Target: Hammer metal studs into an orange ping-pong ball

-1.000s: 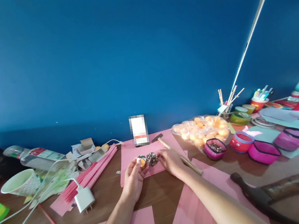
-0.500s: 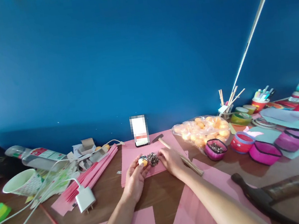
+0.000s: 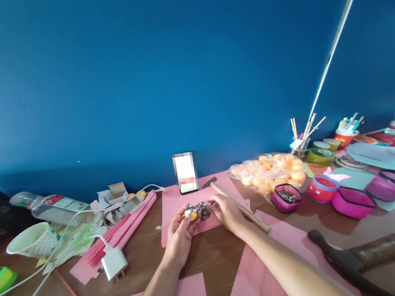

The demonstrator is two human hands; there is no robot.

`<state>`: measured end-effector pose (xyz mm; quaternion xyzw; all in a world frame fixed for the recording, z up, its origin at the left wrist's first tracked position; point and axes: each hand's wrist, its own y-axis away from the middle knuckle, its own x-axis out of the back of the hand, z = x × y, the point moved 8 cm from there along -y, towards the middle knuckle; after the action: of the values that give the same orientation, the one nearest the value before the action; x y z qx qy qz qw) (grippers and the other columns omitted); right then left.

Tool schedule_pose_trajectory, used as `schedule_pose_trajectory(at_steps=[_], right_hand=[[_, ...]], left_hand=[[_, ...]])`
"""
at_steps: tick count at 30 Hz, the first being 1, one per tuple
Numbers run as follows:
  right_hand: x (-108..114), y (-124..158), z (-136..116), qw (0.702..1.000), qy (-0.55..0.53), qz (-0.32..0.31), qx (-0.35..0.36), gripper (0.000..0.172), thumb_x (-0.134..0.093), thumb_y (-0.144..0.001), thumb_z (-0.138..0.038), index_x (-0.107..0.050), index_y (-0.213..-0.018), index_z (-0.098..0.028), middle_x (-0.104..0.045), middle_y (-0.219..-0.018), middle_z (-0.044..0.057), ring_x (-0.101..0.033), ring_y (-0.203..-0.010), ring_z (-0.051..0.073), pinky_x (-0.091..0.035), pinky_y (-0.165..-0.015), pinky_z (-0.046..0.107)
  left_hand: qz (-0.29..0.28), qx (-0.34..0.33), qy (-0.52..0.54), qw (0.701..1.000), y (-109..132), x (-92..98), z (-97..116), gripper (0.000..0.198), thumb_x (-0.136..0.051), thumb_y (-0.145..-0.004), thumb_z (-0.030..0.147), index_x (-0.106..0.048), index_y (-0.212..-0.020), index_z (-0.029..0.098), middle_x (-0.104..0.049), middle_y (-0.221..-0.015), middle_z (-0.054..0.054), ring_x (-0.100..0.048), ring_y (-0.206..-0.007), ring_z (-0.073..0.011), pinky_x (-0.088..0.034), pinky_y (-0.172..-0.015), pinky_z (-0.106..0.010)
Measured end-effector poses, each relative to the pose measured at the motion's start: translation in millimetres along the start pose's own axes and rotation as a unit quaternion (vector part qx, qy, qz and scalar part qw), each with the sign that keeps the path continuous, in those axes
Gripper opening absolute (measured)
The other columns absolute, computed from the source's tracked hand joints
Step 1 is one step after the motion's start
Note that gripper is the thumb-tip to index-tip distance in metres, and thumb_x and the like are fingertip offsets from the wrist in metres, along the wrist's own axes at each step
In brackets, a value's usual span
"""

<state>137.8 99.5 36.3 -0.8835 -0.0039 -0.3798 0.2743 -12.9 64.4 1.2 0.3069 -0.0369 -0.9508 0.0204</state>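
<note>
Near the centre, my left hand (image 3: 179, 234) holds a small yellow ball (image 3: 191, 213) with a dark, shiny patch on it, gripped by thumb and fingers. Against its right side sits a clump of small shiny metal pieces (image 3: 204, 210); whether it is joined to the ball I cannot tell. My right hand (image 3: 227, 212) is closed in a pinch at the clump's right edge, and its fingertips hide what lies between them. Both hands are over a pink paper sheet (image 3: 168, 203). Wooden sticks (image 3: 253, 217) lie beside my right hand.
A phone (image 3: 185, 173) stands behind my hands. To the right are a bag of orange balls (image 3: 270, 172), a purple cup (image 3: 286, 199) of metal bits and a hammer (image 3: 363, 254). A charger (image 3: 114, 262), a red pencil (image 3: 74, 293) and pink strips (image 3: 121, 232) lie left.
The whole view has shifted slightly, so things appear a little further right. My hands keep nearly the same pose around the ball and the metal clump.
</note>
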Motion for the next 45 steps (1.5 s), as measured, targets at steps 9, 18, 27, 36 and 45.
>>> schedule_pose_trajectory(at_steps=[9,18,27,36,45], right_hand=[[0.9,0.3,-2.7,1.000,0.019,-0.001,0.003,0.010,-0.052,-0.083,-0.022,-0.060,-0.087,-0.019,-0.067,-0.084,0.004,-0.061,-0.072,0.016,-0.043,-0.065,0.024],[3.3,0.4,-4.2,1.000,0.018,0.005,0.007,0.011,-0.049,-0.083,-0.020,-0.058,-0.090,-0.019,-0.066,-0.085,0.004,-0.060,-0.072,0.016,-0.042,-0.066,0.025],[2.4,0.6,-5.0,1.000,0.019,0.007,0.014,0.012,-0.046,-0.084,-0.018,-0.058,-0.086,-0.019,-0.064,-0.082,0.003,-0.058,-0.074,0.016,-0.040,-0.067,0.024],[4.8,1.0,-5.8,0.999,0.014,0.020,0.027,0.014,-0.048,-0.082,-0.014,-0.060,-0.087,-0.020,-0.064,-0.084,0.004,-0.058,-0.074,0.016,-0.041,-0.067,0.025],[1.0,1.5,-2.6,0.999,0.016,0.024,0.033,0.013,-0.048,-0.082,-0.015,-0.058,-0.089,-0.019,-0.065,-0.085,0.005,-0.059,-0.071,0.017,-0.041,-0.063,0.025]], left_hand=[[0.012,0.000,0.001,1.000,-0.9,2.7,-1.8,0.041,-0.066,-0.070,0.023,-0.056,-0.109,0.016,-0.067,-0.092,-0.007,-0.064,-0.083,-0.0155,-0.050,-0.079,-0.028],[0.016,-0.007,-0.010,1.000,0.4,2.5,-0.2,0.043,-0.066,-0.070,0.025,-0.055,-0.110,0.014,-0.065,-0.085,-0.006,-0.063,-0.077,-0.0147,-0.051,-0.075,-0.028],[0.009,-0.008,-0.014,1.000,0.0,2.8,-0.8,0.036,-0.066,-0.069,0.025,-0.058,-0.103,0.015,-0.064,-0.088,-0.006,-0.062,-0.079,-0.0154,-0.050,-0.075,-0.029],[0.003,-0.012,-0.007,1.000,-0.1,1.6,0.7,0.030,-0.067,-0.068,0.023,-0.055,-0.094,0.016,-0.062,-0.094,-0.005,-0.062,-0.088,-0.0183,-0.050,-0.078,-0.030],[0.001,-0.001,-0.007,1.000,0.5,2.6,-1.0,0.037,-0.065,-0.071,0.023,-0.054,-0.106,0.017,-0.066,-0.093,-0.006,-0.063,-0.085,-0.0157,-0.050,-0.080,-0.029]])
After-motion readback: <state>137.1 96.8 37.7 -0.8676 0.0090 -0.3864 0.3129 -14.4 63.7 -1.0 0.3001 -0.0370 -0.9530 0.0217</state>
